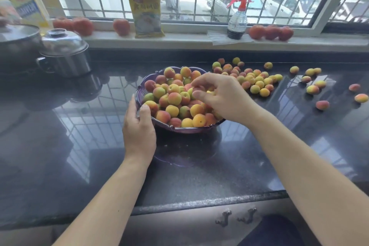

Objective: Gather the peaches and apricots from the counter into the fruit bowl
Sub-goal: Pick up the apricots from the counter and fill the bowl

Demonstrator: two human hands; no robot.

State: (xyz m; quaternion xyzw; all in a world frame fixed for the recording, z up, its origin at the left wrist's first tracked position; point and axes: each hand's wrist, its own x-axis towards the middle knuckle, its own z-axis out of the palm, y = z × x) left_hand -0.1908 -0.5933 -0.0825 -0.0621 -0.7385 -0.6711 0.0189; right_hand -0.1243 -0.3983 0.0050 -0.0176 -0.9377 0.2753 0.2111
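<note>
Head cam view: we've got our left hand gripping the near-left rim of the purple fruit bowl, thumb hooked over the edge and the fingers curled round the outside. Our right hand is over the heap of apricots in the bowl, fingers bent and bunched down onto the fruit; looks like they're pinching a small pinkish one, but it's mostly hidden under the fingertips so we can't say for sure. Just beyond and to the right of those fingers there's a loose cluster of apricots on the counter, with a few strays further right, well apart from the hand. Past the fingers on the windowsill we see bigger red peaches, a spray bottle and a yellow packet. Off to the left of the left hand's fingers sits a steel pot with its lid on.
</note>
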